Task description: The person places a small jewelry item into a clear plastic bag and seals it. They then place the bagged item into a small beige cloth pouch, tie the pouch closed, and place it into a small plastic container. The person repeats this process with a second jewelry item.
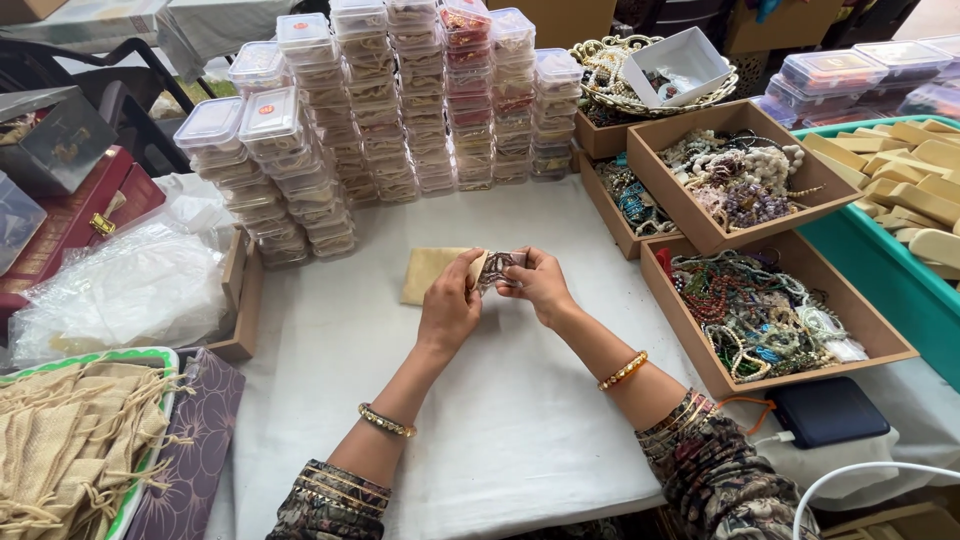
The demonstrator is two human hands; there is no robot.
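Both hands meeting over white tablecloth (520, 420): left hand (450, 305) and right hand (538, 282) pinching small beaded bracelet (500, 266), dark brownish beads, I'm seeing it resting above tan pouch (428, 272); bead trays (770, 310) sitting right.

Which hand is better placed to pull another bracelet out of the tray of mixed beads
Probably the right hand: it sits nearer the bead tray on that side. Both hands hold a small beaded piece.
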